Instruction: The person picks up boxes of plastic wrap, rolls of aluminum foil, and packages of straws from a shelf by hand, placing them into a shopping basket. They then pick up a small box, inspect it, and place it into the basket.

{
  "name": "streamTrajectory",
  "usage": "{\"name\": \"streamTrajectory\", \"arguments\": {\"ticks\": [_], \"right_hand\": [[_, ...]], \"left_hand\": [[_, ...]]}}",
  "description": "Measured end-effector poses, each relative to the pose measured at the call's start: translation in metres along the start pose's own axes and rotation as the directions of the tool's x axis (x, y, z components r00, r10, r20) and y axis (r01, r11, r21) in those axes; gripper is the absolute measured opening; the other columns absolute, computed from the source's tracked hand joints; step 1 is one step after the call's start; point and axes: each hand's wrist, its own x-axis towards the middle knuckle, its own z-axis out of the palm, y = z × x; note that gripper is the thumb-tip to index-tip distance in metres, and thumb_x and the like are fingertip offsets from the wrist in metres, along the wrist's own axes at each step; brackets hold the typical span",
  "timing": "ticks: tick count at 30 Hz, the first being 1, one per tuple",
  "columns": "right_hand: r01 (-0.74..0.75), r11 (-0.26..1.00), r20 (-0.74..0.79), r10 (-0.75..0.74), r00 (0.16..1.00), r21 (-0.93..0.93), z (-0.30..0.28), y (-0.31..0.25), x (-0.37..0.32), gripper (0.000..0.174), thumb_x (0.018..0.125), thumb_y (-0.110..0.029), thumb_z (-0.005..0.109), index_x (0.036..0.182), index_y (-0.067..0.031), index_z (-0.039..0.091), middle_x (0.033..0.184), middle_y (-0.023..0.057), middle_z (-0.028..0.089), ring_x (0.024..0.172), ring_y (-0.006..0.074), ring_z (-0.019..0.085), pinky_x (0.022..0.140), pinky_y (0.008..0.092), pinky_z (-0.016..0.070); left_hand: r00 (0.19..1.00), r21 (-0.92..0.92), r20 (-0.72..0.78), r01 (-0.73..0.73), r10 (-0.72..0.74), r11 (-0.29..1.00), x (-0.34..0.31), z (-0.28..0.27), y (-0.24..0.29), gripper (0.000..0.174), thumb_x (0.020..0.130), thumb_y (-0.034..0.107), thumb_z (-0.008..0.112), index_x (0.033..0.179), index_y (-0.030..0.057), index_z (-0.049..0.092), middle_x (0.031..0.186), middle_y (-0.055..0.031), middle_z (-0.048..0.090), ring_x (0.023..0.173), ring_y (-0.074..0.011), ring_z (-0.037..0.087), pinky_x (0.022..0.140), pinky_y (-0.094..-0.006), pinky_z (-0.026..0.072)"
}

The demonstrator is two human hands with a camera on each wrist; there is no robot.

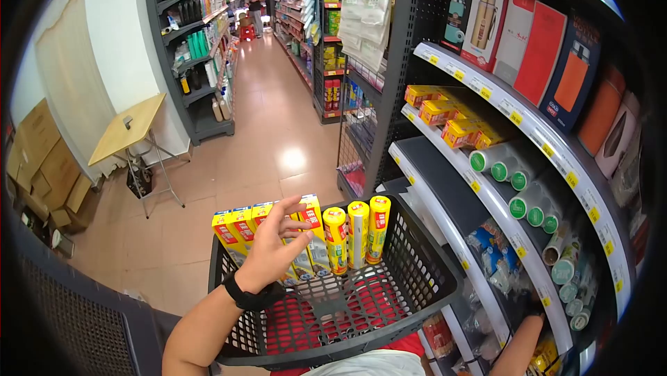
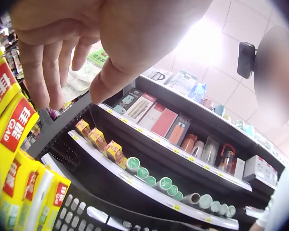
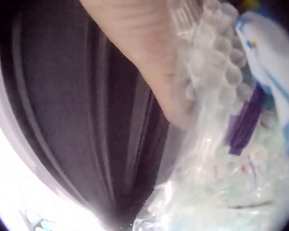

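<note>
My left hand [image 1: 281,240] is above the black basket [image 1: 410,306], fingers apart and loosely bent, holding nothing. Yellow-and-grey boxes [image 1: 316,237] stand upright in a row below and behind it, beside three yellow cylinders [image 1: 358,234]. The left wrist view shows the same hand [image 2: 82,43] with fingers pointing down, near the yellow packs [image 2: 14,120]. My right arm reaches into a lower shelf at the right. In the right wrist view the right hand [image 3: 144,57] lies against a clear plastic package [image 3: 207,159] with tube-like ends; its other fingers are hidden.
Shelves on the right bear boxed flasks [image 1: 483,22], yellow-orange boxes [image 1: 438,109] and green-ended rolls [image 1: 517,206]. A folding table [image 1: 128,129] and cardboard [image 1: 45,154] stand at the left. People are far down the tiled aisle [image 1: 257,91].
</note>
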Motion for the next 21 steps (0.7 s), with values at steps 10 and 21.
{"name": "streamTrajectory", "arguments": {"ticks": [10,21], "right_hand": [[-0.172,0.897,0.063,0.161,0.985,0.406,-0.095,0.088,-0.017,0.036,0.097,-0.033,0.059,0.123,-0.0088,0.063,0.116,0.0132,0.068,0.109,0.0297,0.065,0.093,0.0406,0.0531],[-0.283,0.714,0.055,0.325,0.944,0.640,-0.132,0.139,-0.059,0.038,0.095,-0.040,0.062,0.115,-0.0082,0.064,0.103,0.0081,0.070,0.095,0.0226,0.069,0.082,0.0374,0.0567]], "left_hand": [[1.000,-0.019,0.016,-0.005,0.005,1.000,0.001,0.002,-0.001,0.063,0.093,-0.001,0.066,0.150,0.0023,0.037,0.140,-0.0179,0.054,0.118,-0.0222,0.065,0.097,-0.0332,0.0541],[0.999,0.005,0.035,-0.014,0.014,1.000,0.001,0.005,-0.002,0.064,0.093,0.004,0.068,0.149,0.0019,0.038,0.139,-0.0228,0.055,0.119,-0.0262,0.065,0.092,-0.0356,0.0563]]}}
